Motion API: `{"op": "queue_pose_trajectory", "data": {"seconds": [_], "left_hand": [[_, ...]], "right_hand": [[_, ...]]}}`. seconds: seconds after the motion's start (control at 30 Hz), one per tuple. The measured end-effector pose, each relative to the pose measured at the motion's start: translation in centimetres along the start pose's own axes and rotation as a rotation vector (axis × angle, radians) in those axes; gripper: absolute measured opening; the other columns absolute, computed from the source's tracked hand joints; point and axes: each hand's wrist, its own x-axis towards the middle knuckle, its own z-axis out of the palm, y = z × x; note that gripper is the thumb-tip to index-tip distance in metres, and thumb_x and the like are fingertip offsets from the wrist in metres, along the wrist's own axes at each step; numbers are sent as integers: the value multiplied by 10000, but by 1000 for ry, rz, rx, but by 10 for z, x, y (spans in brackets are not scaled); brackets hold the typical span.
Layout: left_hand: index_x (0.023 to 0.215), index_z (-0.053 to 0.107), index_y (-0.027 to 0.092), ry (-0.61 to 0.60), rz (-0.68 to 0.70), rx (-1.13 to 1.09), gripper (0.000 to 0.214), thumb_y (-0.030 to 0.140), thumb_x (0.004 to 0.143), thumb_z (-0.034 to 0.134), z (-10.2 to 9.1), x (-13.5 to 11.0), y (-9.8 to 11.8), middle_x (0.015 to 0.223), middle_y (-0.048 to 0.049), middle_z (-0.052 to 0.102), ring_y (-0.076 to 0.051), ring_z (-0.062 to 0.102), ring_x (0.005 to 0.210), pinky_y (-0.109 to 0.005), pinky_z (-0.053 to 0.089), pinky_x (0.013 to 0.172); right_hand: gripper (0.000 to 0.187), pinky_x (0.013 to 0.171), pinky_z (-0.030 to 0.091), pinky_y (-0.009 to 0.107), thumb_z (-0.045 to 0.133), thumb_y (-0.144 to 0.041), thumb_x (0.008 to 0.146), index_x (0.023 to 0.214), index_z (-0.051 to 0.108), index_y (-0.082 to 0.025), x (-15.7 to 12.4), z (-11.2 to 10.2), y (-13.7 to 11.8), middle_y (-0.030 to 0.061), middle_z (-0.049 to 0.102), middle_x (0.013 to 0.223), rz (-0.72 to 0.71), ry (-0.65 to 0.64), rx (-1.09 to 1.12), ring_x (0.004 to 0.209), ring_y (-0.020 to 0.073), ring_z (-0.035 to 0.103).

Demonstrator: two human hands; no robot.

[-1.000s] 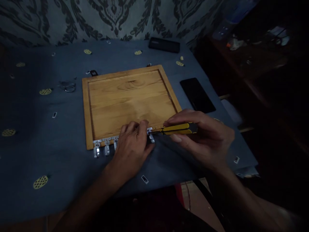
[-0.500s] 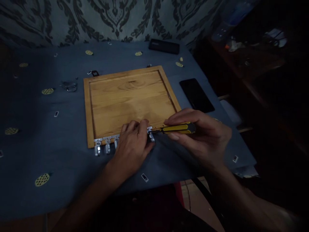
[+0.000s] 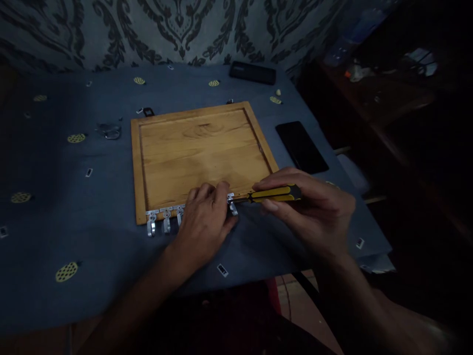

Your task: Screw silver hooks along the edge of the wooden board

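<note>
A wooden board with a raised frame (image 3: 205,148) lies flat on the cloth-covered table. Along its near edge runs a silver metal hook rail (image 3: 167,217) with several hooks. My left hand (image 3: 203,217) is closed over this edge, fingers bent on the wood and thumb on the near side; it hides the middle of the rail. In my right hand (image 3: 314,207) is a screwdriver (image 3: 275,194) with a yellow and black handle, pinched between thumb and fingers. It lies nearly level, its tip at the rail's right-end hook (image 3: 232,204).
A dark smartphone (image 3: 302,146) lies right of the board, a black phone case (image 3: 253,73) at the back. Left of the board is a small clear or metallic item (image 3: 109,130), unclear in the dim light. A black hanger loop (image 3: 148,112) sticks out behind the board.
The screwdriver handle has turned a little in my right fingers, and my right thumb has shifted slightly. My left hand stays on the board. The whole view has moved slightly.
</note>
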Motion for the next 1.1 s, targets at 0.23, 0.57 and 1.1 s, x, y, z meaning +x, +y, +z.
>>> {"op": "queue_pose_trajectory", "data": {"seconds": [0.23,0.57,1.1], "left_hand": [[1212,438,185,1,-1,-2,444,199,873,725,0,1,1,1124,-89,691,-296,592,1079,-433,460,896],[1195,456,187,-29,-35,-23,417,196,870,717,-2,2,2,1106,-83,695,-295,599,1086,-443,463,920],[1210,441,177,3,-12,-2,470,179,853,747,-2,2,2,1083,-84,682,-290,604,1038,-434,477,884]], "right_hand": [[118,603,538,317,819,-264,823,933,778,-276,-1,6,2,-6,737,795,-11,48,-46,710,177,673],[101,505,523,340,753,-240,884,968,768,-292,7,1,-4,25,735,880,-25,187,37,611,168,636],[63,510,504,269,760,-222,868,922,740,-245,4,9,8,-7,700,830,37,132,-1,591,115,609]]}}
